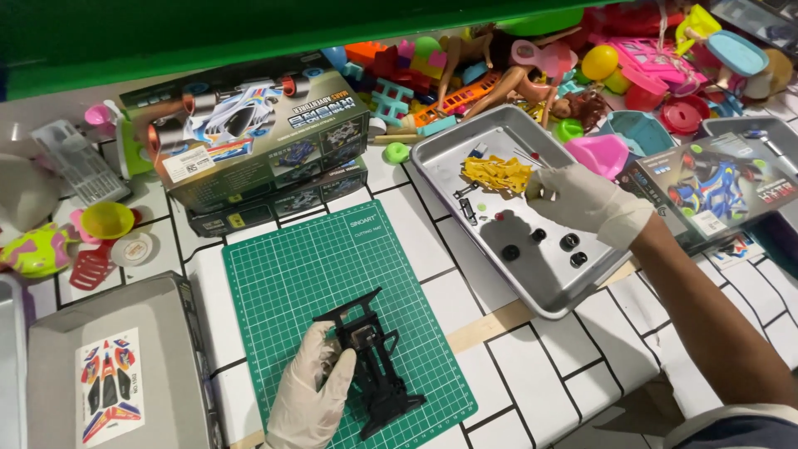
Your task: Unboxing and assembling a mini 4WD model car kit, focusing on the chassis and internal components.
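Right now the gloved left hand (309,387) pins a black plastic toy-car chassis (371,366) flat on the green gridded cutting mat (283,266), fingers curled along the frame's left edge, thumb pressed against its side. So the frame is held steady, near the lower middle of the mat. Over on the other side, the gloved right hand (582,199) reaches into the shallow silver metal tray (449,150), fingers drawn close together over the parts; whether something tiny sits pinched between the fingertips, I cannot tell. Just beside that hand lies a yellow plastic parts cluster (497,172), and below it four small black wheels (570,242) rest loose on the tray floor, with a little red piece (499,215) nearby. My read: this is the part-picking step of an assembly, chassis waiting, one small piece being chosen. Bringing it to the frame would call for a fine pinch and careful lining up. A printed grey-green model-kit box (249,133) stands behind the mat.
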